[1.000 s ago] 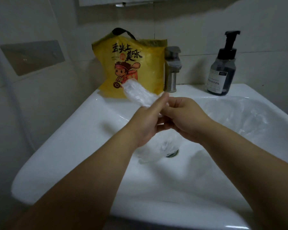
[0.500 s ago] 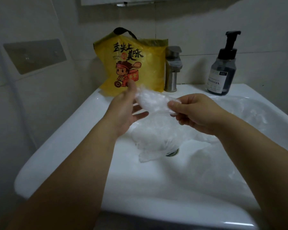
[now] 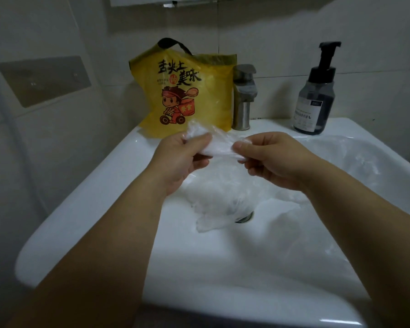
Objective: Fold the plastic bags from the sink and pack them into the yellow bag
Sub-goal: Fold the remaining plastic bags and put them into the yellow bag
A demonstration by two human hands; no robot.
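One clear plastic bag [image 3: 217, 145] is pinched between my left hand [image 3: 182, 159] and right hand [image 3: 268, 159] above the sink [image 3: 118, 185] (mid-fold, I judge); other bags [image 3: 223, 197] lie inside it. Next: fold it tighter, then reach the yellow bag [image 3: 208, 95] behind.

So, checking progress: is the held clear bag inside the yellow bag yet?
No, left hand and right hand pinch the clear bag over the sink, outside the yellow bag.

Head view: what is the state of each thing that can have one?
held plastic bag, bunched, stretched between both hands
left hand, pinches its left end
right hand, pinches its right end
loose plastic bags, crumpled, lying in the sink
yellow bag, upright beside the faucet
faucet, no water running
pump bottle, upright
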